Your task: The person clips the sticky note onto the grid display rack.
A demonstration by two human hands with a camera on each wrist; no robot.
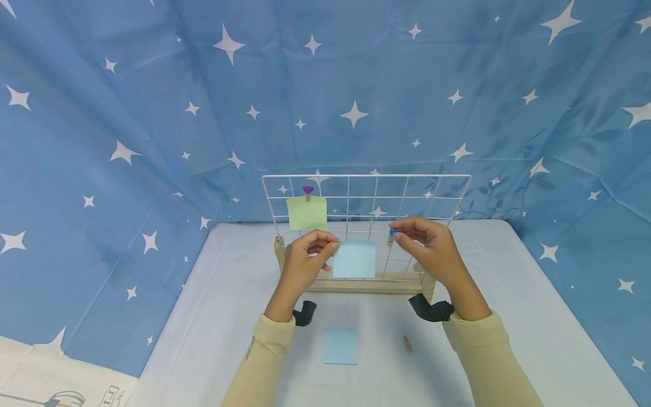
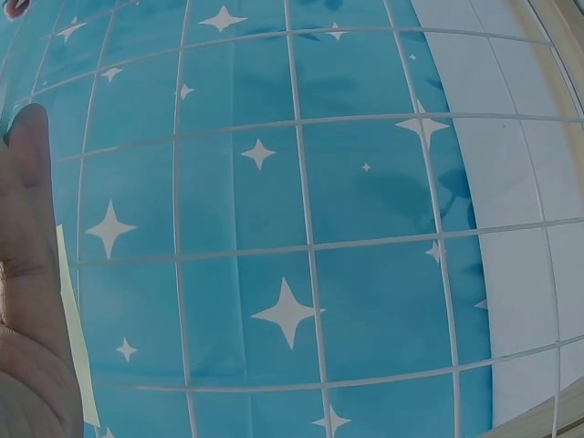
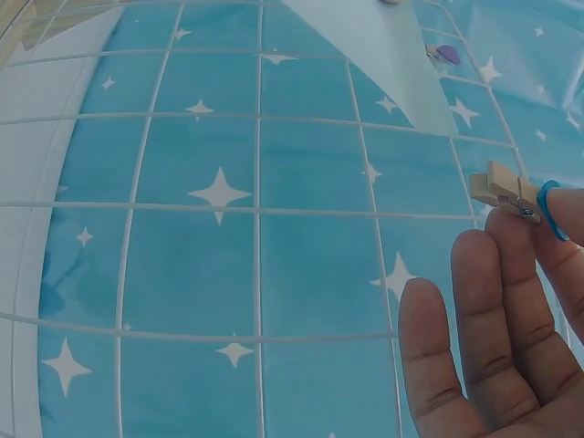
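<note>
In the head view my left hand [image 1: 308, 257] pinches a light blue paper note [image 1: 354, 260] by its upper left corner, before the white wire grid [image 1: 366, 176]. My right hand [image 1: 429, 249], to the right of the note, holds a small wooden clothespin [image 3: 500, 189] with a blue decoration [image 1: 394, 232] between thumb and fingertips. The right wrist view shows the clothespin apart from the note. A green note [image 1: 307, 213] hangs at the grid's upper left under a clothespin with a purple heart [image 1: 308, 190].
A light blue pad of notes [image 1: 341, 346] lies on the white table [image 1: 203, 339] in front of the grid. To its right lies another small clothespin [image 1: 408, 343]. The grid stands on a wooden base [image 1: 366, 286]. A blue star-patterned cloth [image 1: 325, 85] hangs behind.
</note>
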